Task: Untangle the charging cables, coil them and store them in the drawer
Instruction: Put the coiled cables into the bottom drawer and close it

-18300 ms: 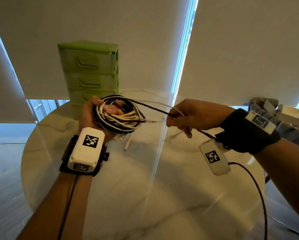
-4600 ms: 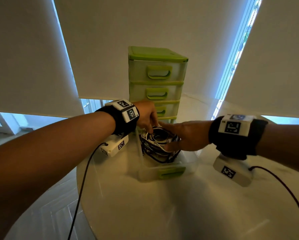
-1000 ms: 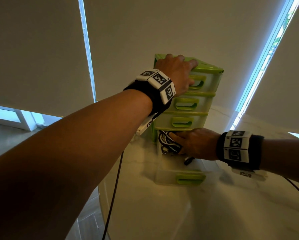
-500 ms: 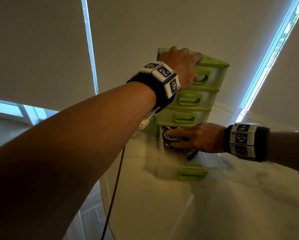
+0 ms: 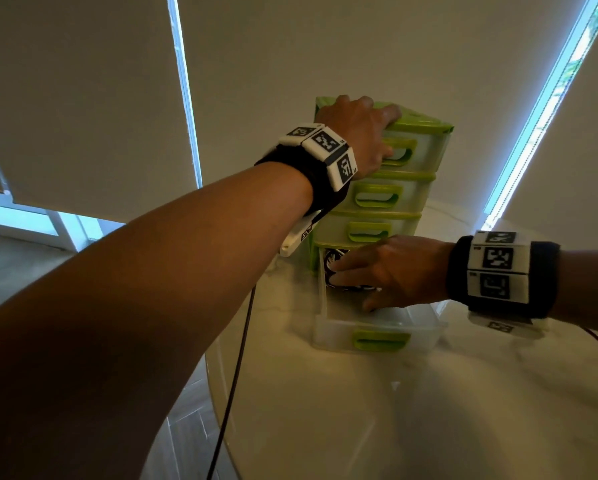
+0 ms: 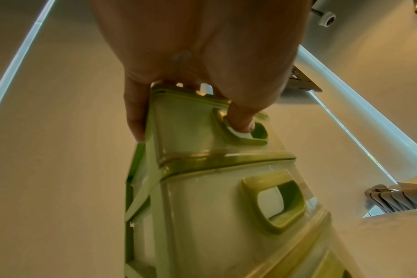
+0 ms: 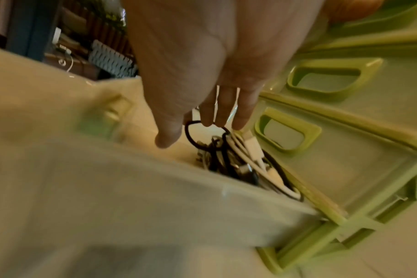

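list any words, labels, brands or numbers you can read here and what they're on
No readable words, brands or numbers.
Left wristband: square black-and-white marker patterns, not text.
Right wristband: the same kind of patterns.
Drawer unit: no label visible.

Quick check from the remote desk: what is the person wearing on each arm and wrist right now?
Both forearms are bare, no sleeves. The left wrist carries a black fabric band with white blocks printed with black square-pattern markers, and a thin black cable hangs below that arm. The right wrist wears a matching black band with white marker blocks.
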